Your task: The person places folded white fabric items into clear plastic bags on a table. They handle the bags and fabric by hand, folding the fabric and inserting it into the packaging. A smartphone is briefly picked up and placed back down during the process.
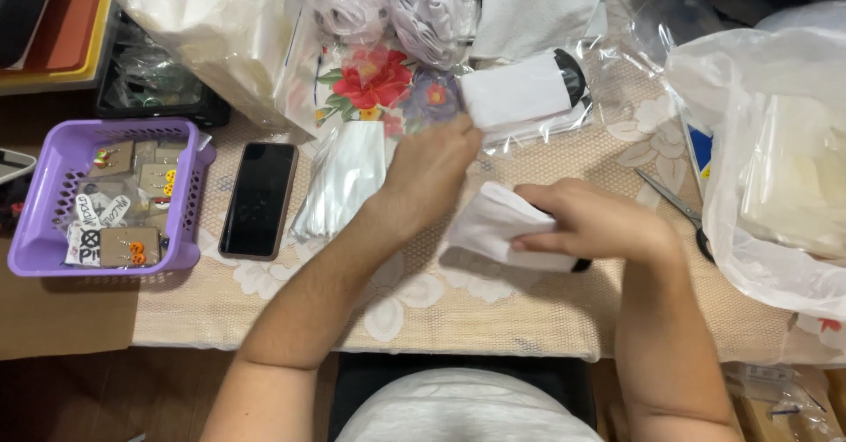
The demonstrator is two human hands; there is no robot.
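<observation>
My right hand grips a folded white cloth piece with a black edge just above the table. My left hand reaches forward, its fingertips at a clear plastic sleeve that holds another folded white piece with a black end. Whether the left fingers pinch the sleeve is hard to tell. A flat white packet lies left of my left wrist.
A black phone lies face up beside a purple basket of small carded items. Scissors rest at the right near a large clear bag. More plastic bags crowd the back of the beige floral tablecloth.
</observation>
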